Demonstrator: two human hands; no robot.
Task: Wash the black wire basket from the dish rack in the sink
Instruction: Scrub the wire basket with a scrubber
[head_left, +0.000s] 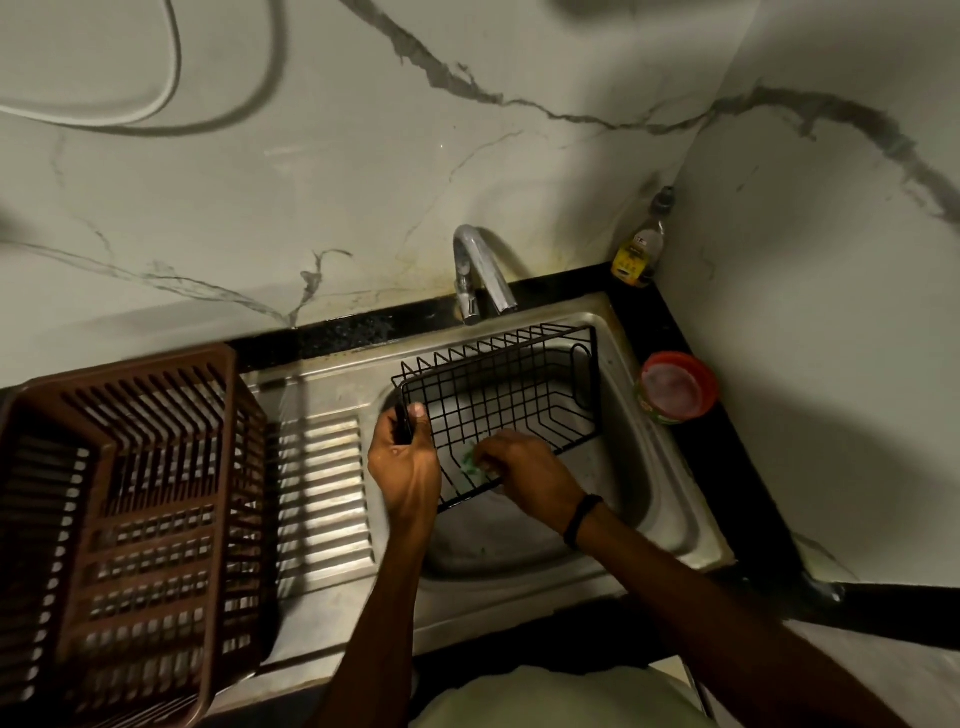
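Note:
The black wire basket (511, 384) sits tilted in the steel sink (631, 452), below the tap (480, 270). My left hand (405, 457) grips the basket's near left corner by its end handle. Over the basket's front edge, my right hand (524, 473) holds a green scrubber (470, 462) pressed against the wires. Most of the scrubber is hidden under my fingers. I see no water running from the tap.
A brown plastic dish rack (130, 525) stands on the ribbed drainboard (322, 493) to the left. A red-lidded tub (675, 387) sits on the black counter right of the sink, and a bottle (641, 249) stands in the back corner. Marble walls close in behind and to the right.

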